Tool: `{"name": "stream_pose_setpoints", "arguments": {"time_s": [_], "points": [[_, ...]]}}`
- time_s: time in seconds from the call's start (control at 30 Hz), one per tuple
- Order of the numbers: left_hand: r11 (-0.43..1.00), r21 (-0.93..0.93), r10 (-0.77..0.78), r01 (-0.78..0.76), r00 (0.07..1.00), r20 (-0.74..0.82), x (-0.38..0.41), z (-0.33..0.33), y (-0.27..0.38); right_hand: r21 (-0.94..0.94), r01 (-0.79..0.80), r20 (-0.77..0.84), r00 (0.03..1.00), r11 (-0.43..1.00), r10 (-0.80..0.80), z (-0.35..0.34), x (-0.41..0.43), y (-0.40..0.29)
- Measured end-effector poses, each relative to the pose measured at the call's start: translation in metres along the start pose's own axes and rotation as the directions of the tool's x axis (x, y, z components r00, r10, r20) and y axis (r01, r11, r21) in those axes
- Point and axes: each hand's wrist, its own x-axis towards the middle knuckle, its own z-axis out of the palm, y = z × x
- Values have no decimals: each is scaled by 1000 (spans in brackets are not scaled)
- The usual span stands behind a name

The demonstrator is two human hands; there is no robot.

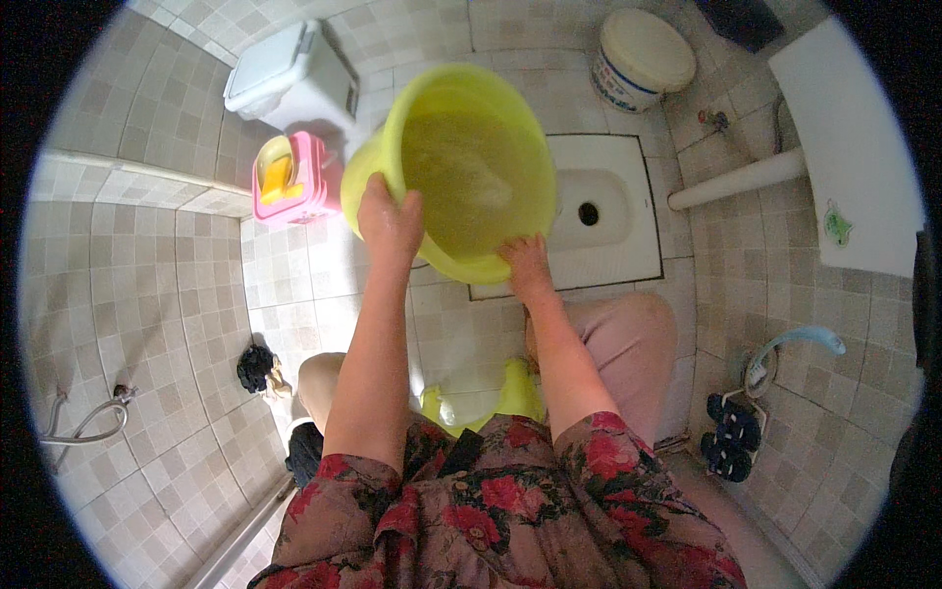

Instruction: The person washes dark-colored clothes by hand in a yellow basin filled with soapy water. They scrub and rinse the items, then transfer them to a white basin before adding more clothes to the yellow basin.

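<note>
Both my hands grip a large yellow-green plastic basin (pixel 471 188) with cloudy water inside. The basin is tilted to the right, its outer wall showing on the left. My left hand (pixel 388 224) clasps the left rim, thumb on the inner side. At the lower right rim is my right hand (pixel 527 266), its fingers curled over the edge. Beneath and beyond the basin's right side lies a white squat toilet (pixel 611 250) with a dark round drain hole, partly covered by the basin. Between my knees is another yellow-green plastic thing (pixel 519 394), mostly hidden by my shirt.
A white lidded bin (pixel 268 70) and a pink plastic container (pixel 313 173) holding a yellow item stand left. A lidded bucket (pixel 640 59) is at the far right corner. A white pipe (pixel 739 180) crosses the right side. Dark slippers (pixel 732 434) hang on the right wall.
</note>
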Motion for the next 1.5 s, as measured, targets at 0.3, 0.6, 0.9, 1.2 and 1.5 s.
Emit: {"name": "stream_pose_setpoints", "arguments": {"time_s": [0.3, 0.6, 0.9, 1.2, 1.5], "points": [[998, -43, -35, 38, 997, 69, -2, 10, 22, 144, -24, -134, 990, 989, 44, 9, -8, 10], [999, 39, 9, -12, 997, 80, 3, 14, 18, 136, -95, -135, 984, 986, 114, 7, -5, 6], [999, 48, 11, -12, 1000, 17, -3, 17, 23, 146, -125, -75, 988, 981, 136, 9, -9, 2], [996, 67, 42, -51, 992, 122, -3, 28, 27, 71, -319, -207, 922, 945, 327, 25, -20, -5], [996, 62, 51, -61, 988, 146, -8, 34, 38, 185, -413, 35, 910, 892, 414, 43, -20, 1]]}}
